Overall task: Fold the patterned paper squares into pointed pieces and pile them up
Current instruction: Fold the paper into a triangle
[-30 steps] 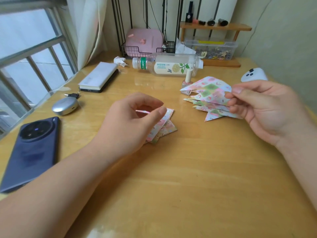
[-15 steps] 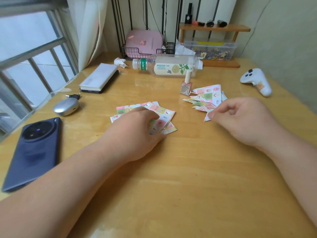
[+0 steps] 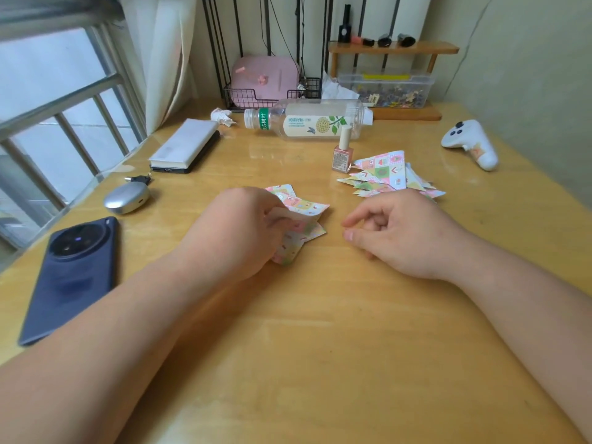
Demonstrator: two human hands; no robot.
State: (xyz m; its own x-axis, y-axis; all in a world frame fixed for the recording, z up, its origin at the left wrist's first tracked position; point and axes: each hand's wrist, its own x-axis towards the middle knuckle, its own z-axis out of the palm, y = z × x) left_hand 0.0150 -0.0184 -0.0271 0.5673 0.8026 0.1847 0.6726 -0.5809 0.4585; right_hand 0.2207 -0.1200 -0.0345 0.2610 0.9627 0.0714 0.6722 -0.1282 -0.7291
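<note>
Pinching a patterned square off the loose stack, folded pile close by.

The left hand (image 3: 243, 232) has its grip clamped on the top square (image 3: 306, 208) of the unfolded stack (image 3: 288, 253) in the middle of the desk (image 3: 320, 331). The right hand (image 3: 400, 232) hangs beside it, grip loosely curled, holding nothing. The thin sheet could drag a second one along or skew the stack. The pointed pieces (image 3: 387, 174) lie fanned just beyond the right hand, beside a nail polish bottle (image 3: 342, 153). A hasty reach there could scatter them or tip the bottle.
</note>
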